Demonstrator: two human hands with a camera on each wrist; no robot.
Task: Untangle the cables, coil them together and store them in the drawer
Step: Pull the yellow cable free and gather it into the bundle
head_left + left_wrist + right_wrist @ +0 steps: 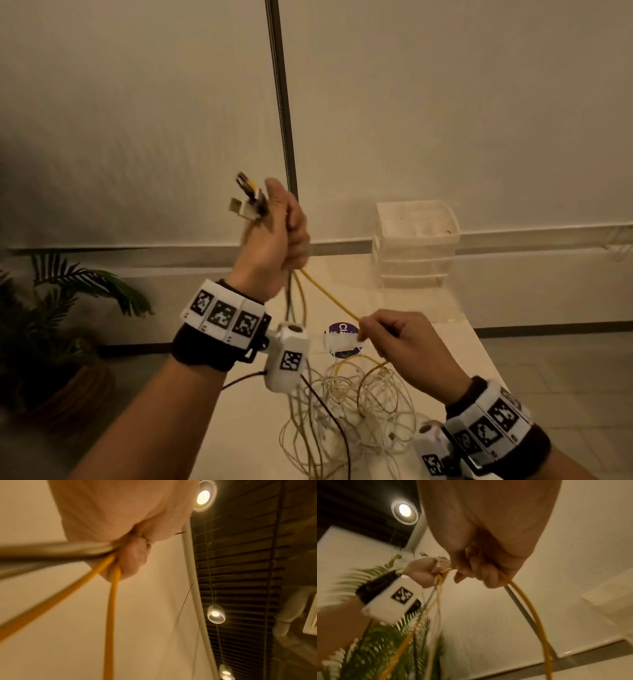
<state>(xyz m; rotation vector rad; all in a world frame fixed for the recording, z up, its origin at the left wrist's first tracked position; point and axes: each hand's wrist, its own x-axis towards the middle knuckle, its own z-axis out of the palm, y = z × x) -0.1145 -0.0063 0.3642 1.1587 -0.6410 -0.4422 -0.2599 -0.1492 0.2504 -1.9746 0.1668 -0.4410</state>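
Observation:
My left hand point(277, 236) is raised above the table and grips a bundle of cable ends, with the plugs point(248, 200) sticking out above the fist. A yellow cable point(329, 294) runs taut from that fist down to my right hand point(394, 337), which pinches it. Below both hands a tangle of white and yellow cables point(349, 411) lies on the table. In the left wrist view two yellow cable strands point(111, 591) leave my curled fingers point(132, 561). The right wrist view shows the yellow cable point(537, 622) hanging from my right hand's fingers point(481, 572). A white plastic drawer unit point(416, 243) stands at the table's far end.
The pale table point(455, 342) carries a round purple sticker point(342, 334) under the hands. A potted palm point(65, 308) stands on the floor to the left. A metal pole point(281, 99) rises behind my left hand.

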